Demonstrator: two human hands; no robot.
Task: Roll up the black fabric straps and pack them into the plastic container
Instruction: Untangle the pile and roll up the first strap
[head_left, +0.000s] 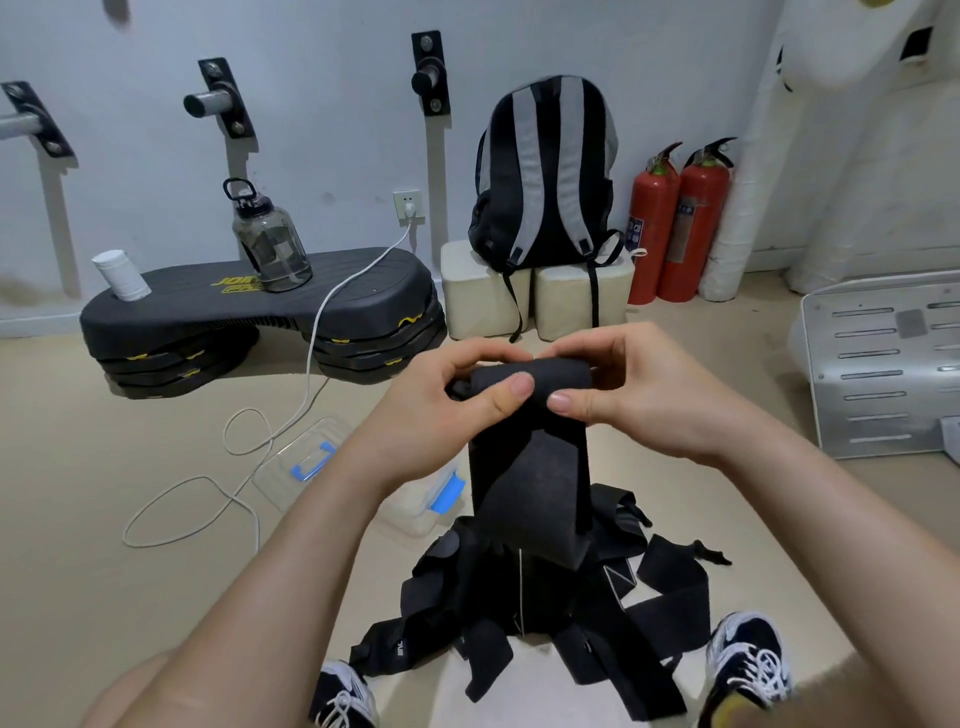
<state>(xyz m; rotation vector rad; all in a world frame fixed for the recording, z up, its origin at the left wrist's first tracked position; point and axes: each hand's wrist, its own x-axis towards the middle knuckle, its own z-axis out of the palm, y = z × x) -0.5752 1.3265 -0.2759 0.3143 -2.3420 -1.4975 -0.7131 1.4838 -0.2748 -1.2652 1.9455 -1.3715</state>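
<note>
I hold a partly rolled black fabric strap (530, 467) in the air at mid-frame. My left hand (457, 395) grips the left end of the roll, thumb on its front. At the right end, my right hand (628, 384) pinches the roll. The unrolled tail hangs straight down to a heap of several black straps (519, 608) on the floor between my shoes. The clear plastic container (426, 499) with blue clips sits on the floor behind my left forearm, partly hidden. Its clear lid (306, 457) lies just to the left.
A white cable (244, 467) loops over the floor at left, running to a wall socket. A black step platform (260, 312) carries a water bottle (270, 239). A backpack (545, 171), two fire extinguishers (675, 218) and a white appliance (883, 364) stand behind and right.
</note>
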